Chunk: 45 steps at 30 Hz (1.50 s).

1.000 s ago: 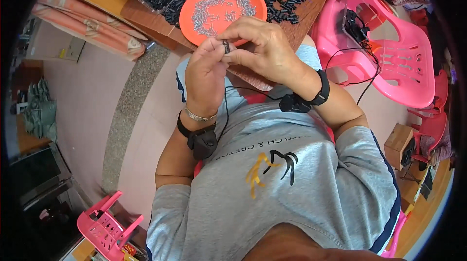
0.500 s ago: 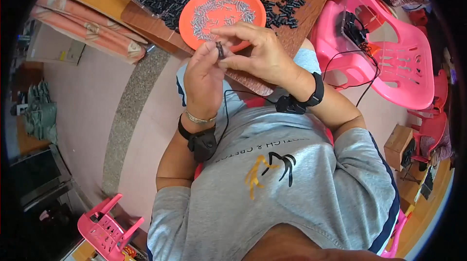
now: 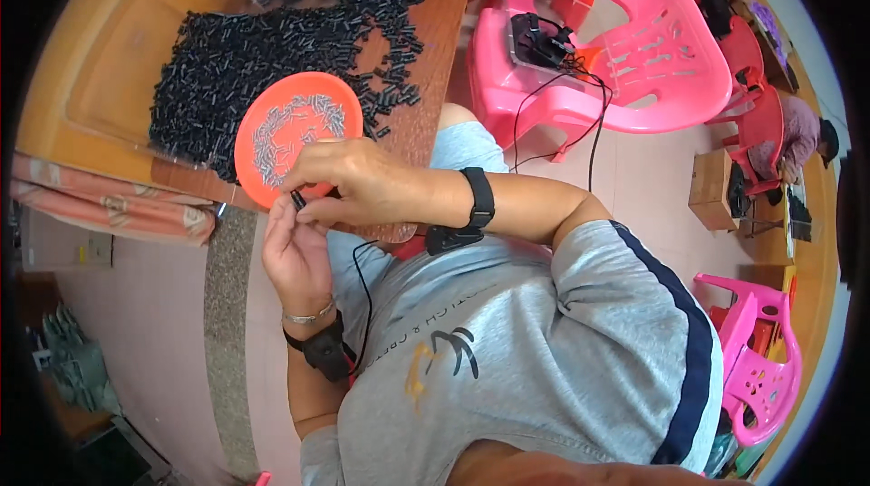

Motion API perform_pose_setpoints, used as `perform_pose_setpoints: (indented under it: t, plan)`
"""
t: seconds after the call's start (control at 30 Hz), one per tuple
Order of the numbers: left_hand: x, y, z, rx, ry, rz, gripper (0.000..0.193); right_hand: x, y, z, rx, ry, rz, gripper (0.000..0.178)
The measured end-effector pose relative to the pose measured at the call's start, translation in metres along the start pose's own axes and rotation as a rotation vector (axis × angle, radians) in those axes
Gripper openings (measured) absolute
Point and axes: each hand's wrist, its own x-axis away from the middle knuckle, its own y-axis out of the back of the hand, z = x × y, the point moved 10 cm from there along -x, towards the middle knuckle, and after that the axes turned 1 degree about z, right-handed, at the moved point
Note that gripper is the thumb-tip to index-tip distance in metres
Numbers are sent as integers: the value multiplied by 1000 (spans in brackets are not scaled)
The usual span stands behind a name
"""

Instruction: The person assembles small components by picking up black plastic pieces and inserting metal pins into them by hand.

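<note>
My left hand (image 3: 301, 264) is raised in front of the table edge, thumb and fingers pinching a small black tube-like piece (image 3: 297, 201). Against that piece my right hand (image 3: 367, 179) also closes, its thumb and index finger around the upper end. Whether a tiny metal part sits between the fingertips I cannot tell. Just beyond the hands lies an orange-red round plate (image 3: 246, 158) with many small silvery metal pins (image 3: 265, 143). Behind it spreads a heap of similar black pieces (image 3: 249, 64) on the wooden table (image 3: 444, 10).
Pink plastic armchair (image 3: 680, 60) at the right bears a clear tray with a black device and cables (image 3: 544, 40). A patterned orange cloth (image 3: 118, 200) hangs at the table's left. Farther right are a cardboard box (image 3: 711, 189), another pink chair (image 3: 761, 377) and seated people.
The view has turned to the right, so the table and plate appear farther left and lower. Both hands stay together on the small black piece.
</note>
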Motion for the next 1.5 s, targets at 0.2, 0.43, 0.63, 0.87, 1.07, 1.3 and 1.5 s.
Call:
perform_pose_setpoints:
  t: [0.2, 0.43, 0.63, 0.87, 1.07, 1.3, 1.5]
  plan:
    - [-1, 3, -2, -39, 25, 46, 14, -8, 6, -5, 39, -33, 20, 28]
    - [2, 11, -1, -94, 27, -74, 15, -11, 20, -10, 17, -77, 5, 27]
    - [2, 16, -10, -54, 1, -75, 15, -41, 50, -26, 39, -137, -65, 30]
    - [-2, 19, -15, -51, -6, -92, 14, -175, 139, -28, 534, 270, -320, 34]
    - [3, 22, -24, -38, -39, -97, 15, -209, 172, -63, 718, -29, -325, 40]
    - [4, 17, -19, -45, -22, -60, 16, -105, 117, -202, 624, -376, 275, 20]
    - [23, -87, -82, -272, -314, 277, 25, -75, 114, -218, 686, -528, 422, 20]
